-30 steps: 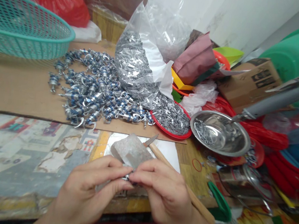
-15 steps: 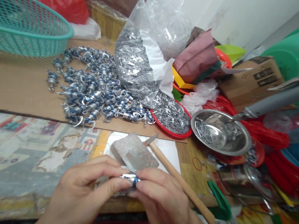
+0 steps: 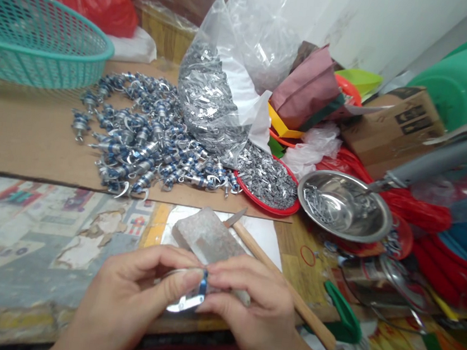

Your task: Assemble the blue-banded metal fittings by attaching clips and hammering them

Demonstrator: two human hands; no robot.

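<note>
Between my two hands, in front of the stone block, is a small blue-and-silver metal fitting (image 3: 203, 285) with a flat silver arm sticking out below it. My left hand (image 3: 131, 292) pinches it from the left with thumb and fingers. From the right, the fingertips of my right hand (image 3: 255, 304) are closed on its blue part. Fingers cover much of the fitting. Just beyond my hands lies the grey stone block (image 3: 210, 234), and a hammer (image 3: 263, 260) with a wooden handle rests beside it.
Similar blue-and-silver fittings (image 3: 137, 130) are heaped on cardboard (image 3: 23, 134). A clear bag of small metal pieces (image 3: 209, 93) leans by a red dish (image 3: 269, 207) of the same pieces. A steel bowl (image 3: 373, 230) stands to the right; a teal basket (image 3: 40, 57) is at left.
The fitting has turned in my fingers, so its silver arm now points down and left. Both hands have shifted only slightly; the hammer and stone block stay put.
</note>
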